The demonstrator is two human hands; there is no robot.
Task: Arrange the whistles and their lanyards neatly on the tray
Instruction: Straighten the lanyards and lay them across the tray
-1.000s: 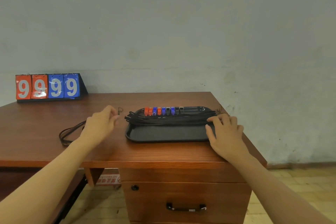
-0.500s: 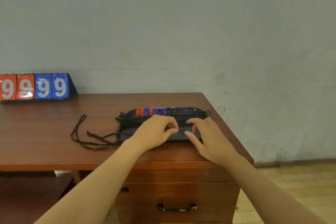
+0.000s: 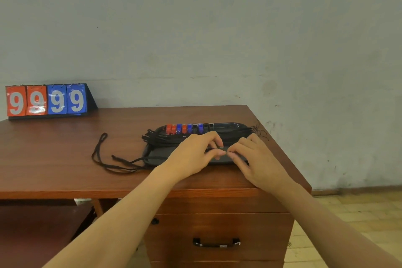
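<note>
A black tray (image 3: 230, 125) lies on the right part of the wooden desk (image 3: 65, 154). Along its far rim stands a row of several whistles (image 3: 188, 128), red, blue and black, with their black lanyards (image 3: 165, 138) bundled across the tray. One loose lanyard (image 3: 104, 160) trails off the tray's left end onto the desk. My left hand (image 3: 195, 152) and my right hand (image 3: 254, 156) meet over the tray's near middle, fingertips pinched together on a black cord. What hangs at that cord's end is hidden by my fingers.
A flip scoreboard (image 3: 46, 101) showing 9999 stands at the desk's back left. A drawer with a black handle (image 3: 216, 242) sits below the tray. The desk's right edge is close to the tray, with tiled floor (image 3: 348, 213) beyond.
My left hand came from the desk's left side to the tray, drawing the loose lanyard with it. Both hands have closed in, fingertips now pinching the cord together.
</note>
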